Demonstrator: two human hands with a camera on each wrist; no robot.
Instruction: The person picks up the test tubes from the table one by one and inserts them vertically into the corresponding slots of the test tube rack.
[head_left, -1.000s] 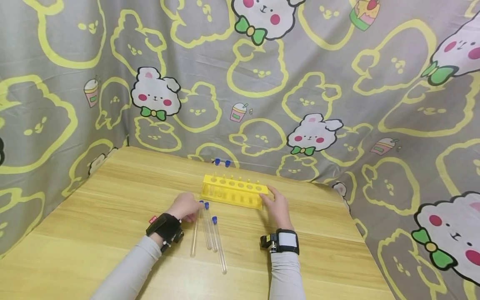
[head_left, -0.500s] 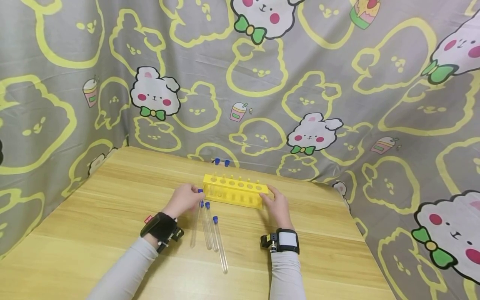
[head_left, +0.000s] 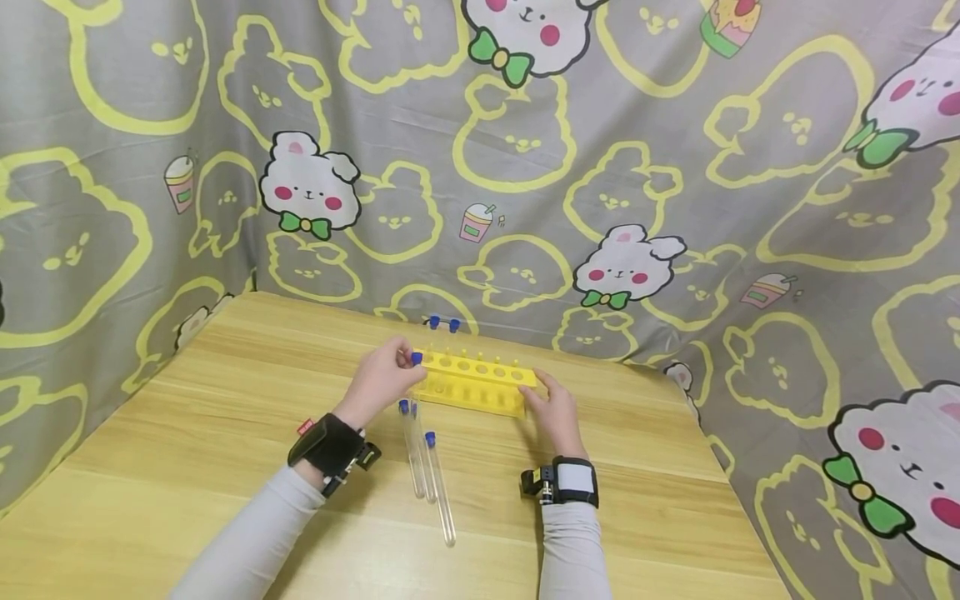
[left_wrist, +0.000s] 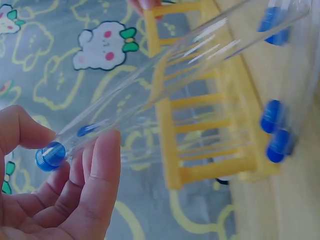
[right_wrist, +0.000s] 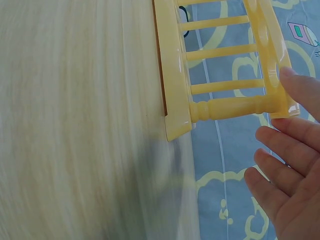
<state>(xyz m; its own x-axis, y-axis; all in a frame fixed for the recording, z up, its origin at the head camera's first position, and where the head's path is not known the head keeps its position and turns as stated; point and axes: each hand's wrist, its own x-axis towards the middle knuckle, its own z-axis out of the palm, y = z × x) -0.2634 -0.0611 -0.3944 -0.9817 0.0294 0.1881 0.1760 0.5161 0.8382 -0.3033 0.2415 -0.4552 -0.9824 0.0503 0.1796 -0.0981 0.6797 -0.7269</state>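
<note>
My left hand (head_left: 378,379) pinches a clear test tube (left_wrist: 140,92) just below its blue cap (head_left: 416,358), thumb on one side and fingers on the other. The tube hangs at the left end of a yellow test tube rack (head_left: 468,406). At the rack's right end, my right hand (head_left: 553,408) holds the top corner; the right wrist view shows the thumb (right_wrist: 302,90) on the top bar and the other fingers extended below it. Toward the rack's left, two blue-capped tubes (head_left: 454,325) rise above the top plate.
Three more capped test tubes (head_left: 442,500) lie side by side on the wooden table (head_left: 660,517), in front of the rack. A grey patterned curtain (head_left: 420,142) hangs behind the table and along both sides.
My left hand has picked a test tube up from the table and carried it up and rightward to the rack's left end. The right hand has stayed on the rack.
</note>
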